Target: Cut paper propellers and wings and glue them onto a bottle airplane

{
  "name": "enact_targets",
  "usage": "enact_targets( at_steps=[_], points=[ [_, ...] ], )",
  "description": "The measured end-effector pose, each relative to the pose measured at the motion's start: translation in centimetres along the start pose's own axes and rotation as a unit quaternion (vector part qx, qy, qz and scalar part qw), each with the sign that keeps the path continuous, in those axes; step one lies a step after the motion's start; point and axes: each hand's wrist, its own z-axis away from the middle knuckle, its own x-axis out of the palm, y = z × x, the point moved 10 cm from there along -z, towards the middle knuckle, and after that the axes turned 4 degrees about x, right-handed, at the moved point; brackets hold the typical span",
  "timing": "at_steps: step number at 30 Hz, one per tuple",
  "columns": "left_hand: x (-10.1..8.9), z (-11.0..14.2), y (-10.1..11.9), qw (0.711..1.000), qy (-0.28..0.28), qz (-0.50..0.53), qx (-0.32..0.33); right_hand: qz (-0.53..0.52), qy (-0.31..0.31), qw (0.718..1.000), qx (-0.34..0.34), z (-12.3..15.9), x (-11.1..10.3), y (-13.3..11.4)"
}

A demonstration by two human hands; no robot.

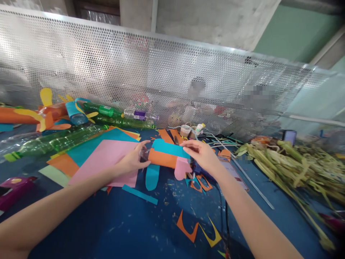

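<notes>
In the head view, a clear plastic bottle wrapped in orange paper [161,159] lies on its side between my hands. A blue paper strip [168,146] runs along its top. Below it a rounded blue paper wing [152,178] sticks out, and pink paper pieces [182,168] are at its right end. My left hand [134,157] is curved around the bottle's bare clear end, thumb below and fingers above. My right hand [201,153] pinches the right end by the blue strip; the exact contact of its fingertips is partly hidden.
Coloured paper sheets [107,154] lie beneath my left forearm. Green bottles [61,142] and paper-decorated bottles [77,113] stand back left. Paper offcuts [188,228] and a blue strip [140,195] lie in front. Dried husks [296,165] pile up right. A perforated metal panel [172,72] bounds the back.
</notes>
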Motion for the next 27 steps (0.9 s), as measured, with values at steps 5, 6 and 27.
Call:
enact_targets(
  at_steps=[5,6,27],
  points=[
    [-1.0,0.2,-0.4,0.998,0.016,-0.051,-0.030,-0.009,0.037,0.999,-0.011,-0.3,-1.3,0.5],
    [-1.1,0.3,-0.5,0.998,0.014,-0.054,-0.036,-0.012,0.039,0.999,-0.011,-0.4,-1.4,0.5],
    [-0.1,0.6,5.0,0.997,0.053,0.044,-0.034,-0.010,-0.061,0.998,-0.028,0.5,1.9,-1.9]
  ],
)
